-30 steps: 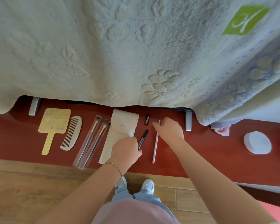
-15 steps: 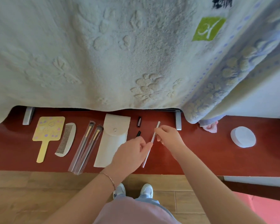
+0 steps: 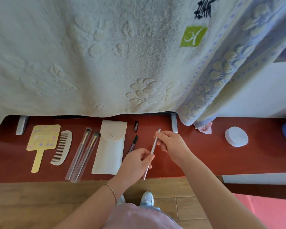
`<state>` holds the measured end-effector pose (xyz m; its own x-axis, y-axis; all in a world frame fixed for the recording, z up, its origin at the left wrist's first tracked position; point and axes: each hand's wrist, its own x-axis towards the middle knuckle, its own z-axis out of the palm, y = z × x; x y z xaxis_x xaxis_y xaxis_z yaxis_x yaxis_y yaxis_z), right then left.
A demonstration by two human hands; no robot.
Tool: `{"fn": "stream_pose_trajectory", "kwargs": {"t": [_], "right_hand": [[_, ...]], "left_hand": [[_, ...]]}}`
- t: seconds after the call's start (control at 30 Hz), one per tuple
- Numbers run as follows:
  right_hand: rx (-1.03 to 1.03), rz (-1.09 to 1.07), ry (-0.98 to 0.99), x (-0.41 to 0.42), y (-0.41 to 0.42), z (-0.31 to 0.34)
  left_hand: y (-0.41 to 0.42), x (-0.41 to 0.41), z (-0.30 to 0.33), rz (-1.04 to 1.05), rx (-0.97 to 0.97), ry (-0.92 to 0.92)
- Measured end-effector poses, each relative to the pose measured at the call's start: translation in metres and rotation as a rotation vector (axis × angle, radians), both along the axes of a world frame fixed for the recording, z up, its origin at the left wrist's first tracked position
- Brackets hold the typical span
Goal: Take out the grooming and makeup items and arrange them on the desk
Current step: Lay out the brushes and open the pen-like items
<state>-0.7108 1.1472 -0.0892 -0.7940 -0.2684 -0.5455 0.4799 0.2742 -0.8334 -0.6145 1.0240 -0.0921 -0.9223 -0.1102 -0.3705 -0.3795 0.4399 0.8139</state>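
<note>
You are in the middle of laying out: most of the set already lies in a row on the red tabletop point(image 3: 196, 156), and one thin piece is in your hands.

Left to right, the yellow hand mirror point(image 3: 43, 141) lies flat with its handle toward you, the pale comb point(image 3: 62, 147) just beside it, then two sleeved brushes point(image 3: 82, 154) side by side, their near ends reaching the front edge of the tabletop. The white snap pouch point(image 3: 110, 149) lies next, flap shut. Beyond it a dark pencil point(image 3: 133, 143) rests uncapped, its small cap point(image 3: 135, 126) apart from it nearer the back.

Your left hand point(image 3: 135, 164) pinches the lower part of a slim silver stick point(image 3: 153, 147) between thumb and fingers; your right hand point(image 3: 172, 146) pinches its upper end. The stick is tilted over the tabletop, to the right of the pencil. Whether it is being pulled open or only steadied I cannot tell.

The next move, I judge, is to lay it parallel to the pencil in the free strip to the right, keeping the spacing even and the tip off the edge.

Farther right sits a white round pad point(image 3: 236, 136), well apart. A pale embossed towel point(image 3: 89, 55) hangs over the back of the tabletop, and wood plank floor point(image 3: 31, 204) shows below.
</note>
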Motion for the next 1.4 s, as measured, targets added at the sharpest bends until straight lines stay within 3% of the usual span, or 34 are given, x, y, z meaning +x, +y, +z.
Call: {"fn": "stream_pose_trajectory", "kwargs": {"t": [0.13,0.23,0.3,0.43,0.63,1.1,1.4], "right_hand": [[-0.064,-0.292,-0.059,-0.032,0.012,-0.002],[0.121,-0.095,0.019,-0.052,0.03,-0.002],[0.254,0.056,0.022,-0.054,0.029,-0.008],[0.432,0.218,0.136,-0.053,0.005,-0.021],[0.674,0.419,0.289,-0.064,-0.029,-0.037],[0.988,0.552,0.515,-0.066,-0.051,-0.059],[0.979,0.558,0.494,-0.061,-0.05,-0.056]], "left_hand": [[0.004,0.02,-0.008,-0.135,0.007,-0.051],[0.006,0.032,-0.017,-0.022,0.051,-0.084],[0.003,0.029,-0.023,0.021,-0.036,-0.076],[-0.004,0.012,-0.027,-0.078,-0.307,-0.063],[-0.006,-0.019,-0.037,-0.192,-0.539,-0.112],[-0.001,-0.042,-0.053,-0.249,-0.585,-0.175],[-0.001,-0.048,-0.054,-0.257,-0.586,-0.255]]}}
